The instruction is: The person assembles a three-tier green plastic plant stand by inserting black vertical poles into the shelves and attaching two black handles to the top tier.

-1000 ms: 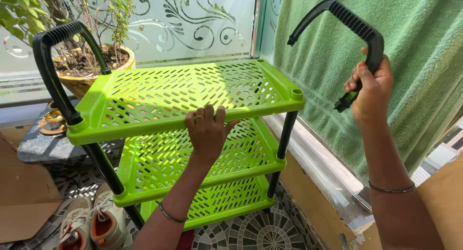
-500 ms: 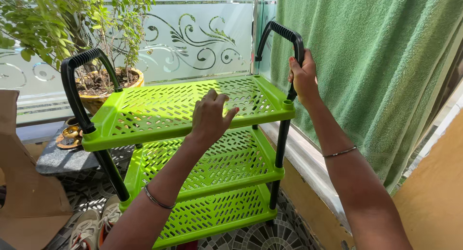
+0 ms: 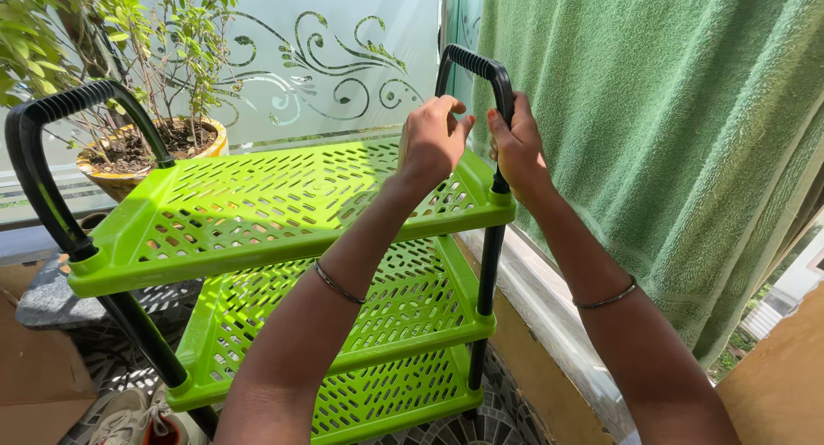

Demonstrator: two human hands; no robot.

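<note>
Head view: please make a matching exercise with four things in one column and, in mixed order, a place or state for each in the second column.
Things:
1. right hand
2. left hand
3. potted plant
4. green towel

Places or states:
A. hanging at the right of the rack
B. behind the rack's far left corner
C. gripping the black handle on its right post
D. raised above the top shelf, beside that handle

Pairs: 1-C, 2-D, 3-B, 4-A

- right hand [image 3: 518, 149] covers near leg of black handle [image 3: 477, 67], grip not fully visible
- left hand [image 3: 432, 140] hides far leg's socket in top shelf [image 3: 257, 206]
- bottom shelf [image 3: 390, 402] partly behind left forearm
- shoe [image 3: 129, 419] cut by bottom edge
- potted plant [image 3: 146, 149] cut by top and left edges
- green towel [image 3: 669, 127] runs off right edge
</note>
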